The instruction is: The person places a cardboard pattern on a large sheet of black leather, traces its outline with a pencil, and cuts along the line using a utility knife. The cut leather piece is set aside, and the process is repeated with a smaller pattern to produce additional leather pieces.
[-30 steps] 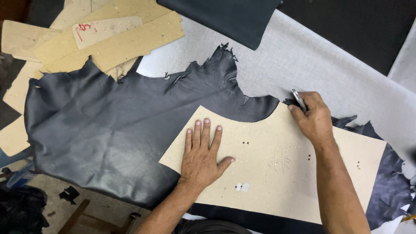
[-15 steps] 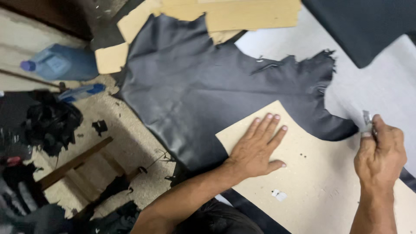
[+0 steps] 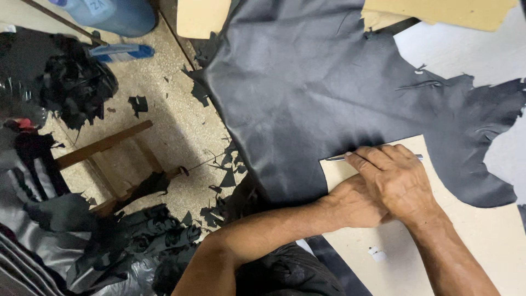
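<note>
A thin metal marking tool (image 3: 378,158) lay along the top edge of a tan cardboard pattern (image 3: 482,230), which rested on a dark grey leather hide (image 3: 329,87) spread over the table. The right hand (image 3: 397,181) clasped the tool, its fingers curled over it, and it lay across the left hand (image 3: 356,203); whether that one gripped anything I could not tell. Black leather scraps (image 3: 219,181) littered the floor beside the table.
</note>
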